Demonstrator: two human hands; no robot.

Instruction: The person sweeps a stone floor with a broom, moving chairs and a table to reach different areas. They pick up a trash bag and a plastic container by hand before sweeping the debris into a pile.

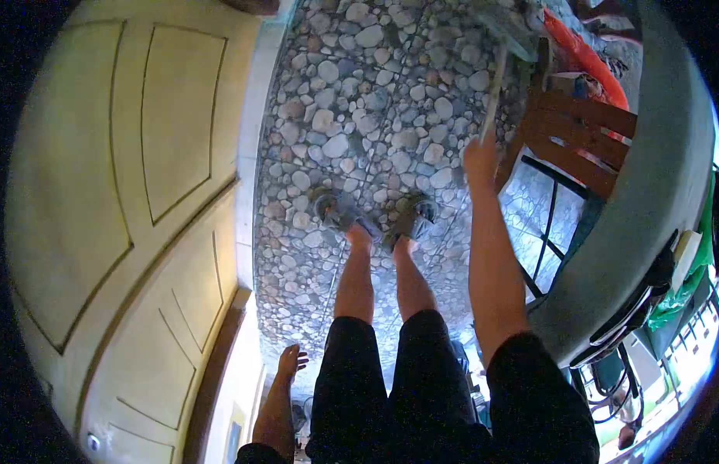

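My right hand (482, 158) is wrapped round a pale stick (495, 93) that reaches forward over the floor. At its far end, a flat pale-green bar (508, 37) lies crosswise, blurred, low over the pebbles. My left hand (291, 361) hangs by my left thigh, holding nothing, its fingers apart. Between the two hands are my legs in black shorts, and both feet stand in grey slippers (411, 220) on the pebble-patterned floor (367, 116).
A yellow panelled door (182, 124) runs along the left. On the right stands a brown slatted wooden seat (580, 135), with a red-orange bag (587, 58) beyond it. A curved grey ledge (653, 193) borders that side; a person (628, 414) is visible past it.
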